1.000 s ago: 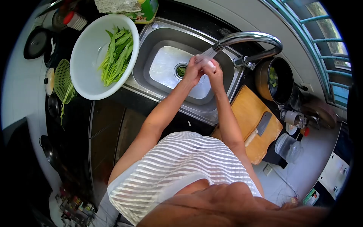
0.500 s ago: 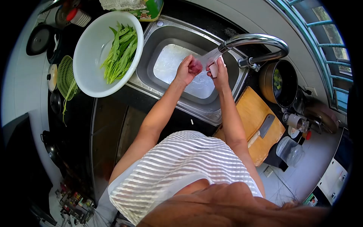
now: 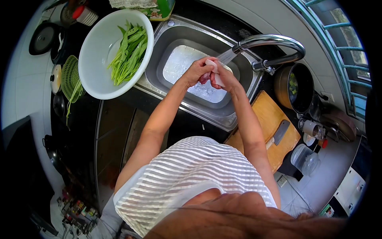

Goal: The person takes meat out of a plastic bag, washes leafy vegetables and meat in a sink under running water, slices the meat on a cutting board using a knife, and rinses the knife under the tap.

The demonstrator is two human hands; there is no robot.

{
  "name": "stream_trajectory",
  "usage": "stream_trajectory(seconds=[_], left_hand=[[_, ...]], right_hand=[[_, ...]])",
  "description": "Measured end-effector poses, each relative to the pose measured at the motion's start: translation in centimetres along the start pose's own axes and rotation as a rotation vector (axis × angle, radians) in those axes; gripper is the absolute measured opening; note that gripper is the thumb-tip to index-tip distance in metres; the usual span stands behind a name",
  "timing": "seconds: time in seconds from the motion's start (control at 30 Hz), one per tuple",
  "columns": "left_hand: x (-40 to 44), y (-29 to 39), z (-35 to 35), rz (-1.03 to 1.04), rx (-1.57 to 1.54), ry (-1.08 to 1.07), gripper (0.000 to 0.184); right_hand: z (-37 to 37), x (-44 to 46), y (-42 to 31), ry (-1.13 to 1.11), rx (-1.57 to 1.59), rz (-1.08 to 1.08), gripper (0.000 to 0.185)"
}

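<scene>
Pale, smooth, flattish piece (image 3: 219, 79) between hands; long axis slants from left fingertips toward right palm. Right hand (image 3: 229, 79) nearer, fingers closed on it. Left hand (image 3: 194, 73) curled against it; whether gripping, cannot tell. Clear water (image 3: 227, 56) from shiny curved tap (image 3: 274, 38) falls just beyond fingers; grey metal sink (image 3: 207, 116) below.

Sink (image 3: 195, 104) beneath the hands (image 3: 209, 73): metal, brushed-looking, wet. Faucet (image 3: 274, 39), just beyond them: chrome-like metal, smooth, high gloss. Basin (image 3: 89, 59), left of them: white plastic, smooth, soft sheen. Cutting board (image 3: 258, 115), nearer right: wood, largely matt, rough-edged. Cleaver (image 3: 281, 131), upon it: dull grey metal blade. Colander (image 3: 71, 75), far left: green plastic, perforated.
</scene>
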State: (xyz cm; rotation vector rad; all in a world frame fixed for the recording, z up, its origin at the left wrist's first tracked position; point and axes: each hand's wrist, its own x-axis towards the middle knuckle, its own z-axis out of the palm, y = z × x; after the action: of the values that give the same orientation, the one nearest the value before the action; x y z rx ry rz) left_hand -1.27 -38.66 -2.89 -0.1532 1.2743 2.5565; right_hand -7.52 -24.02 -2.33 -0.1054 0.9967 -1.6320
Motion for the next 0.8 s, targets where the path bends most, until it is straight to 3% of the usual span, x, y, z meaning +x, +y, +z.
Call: stream_trajectory(seconds=[0.07,0.1,0.13,0.2,0.27,0.33,0.4,0.47,0.57,0.8], left_hand=[[0.1,-0.8,0.4,0.023,-0.056,0.054,0.034],[0.1,-1.3,0.6,0.026,-0.126,0.122,0.029],[0.0,-1.4,0.8,0.032,-0.197,0.191,0.025],[0.1,-1.3,0.9,0.039,-0.024,0.207,0.022],[0.1,-1.4,1.3,0.032,0.147,0.221,0.019],[0.3,-1.4,1.7,0.112,0.532,0.229,0.018],[0.3,-0.9,1.5,0.087,0.584,0.247,0.023],[0.1,-0.6,1.3,0.236,0.686,0.284,0.023],[0.2,-0.8,0.7,0.354,0.677,0.241,0.024],[0.0,-0.8,0.5,0.287,0.552,0.234,0.022]], right_hand=[[0.5,-0.2,0.2,0.396,-0.402,0.030,0.054],[-0.8,0.3,0.7,0.478,-0.505,0.037,0.051],[-0.7,0.0,0.8,0.480,-0.506,0.039,0.051],[-0.4,-0.7,1.0,0.522,-0.047,-0.138,0.048],[1.2,-0.8,0.3,0.482,-0.098,-0.061,0.038],[1.6,-0.2,0.4,0.476,-0.495,-0.128,0.029],[1.4,0.0,0.4,0.469,-0.473,-0.143,0.024],[2.0,0.0,0.6,0.427,-0.393,-0.182,0.025],[2.4,-0.3,0.5,0.321,-0.166,-0.206,0.025],[1.3,0.8,1.6,0.288,-0.028,-0.273,0.025]])
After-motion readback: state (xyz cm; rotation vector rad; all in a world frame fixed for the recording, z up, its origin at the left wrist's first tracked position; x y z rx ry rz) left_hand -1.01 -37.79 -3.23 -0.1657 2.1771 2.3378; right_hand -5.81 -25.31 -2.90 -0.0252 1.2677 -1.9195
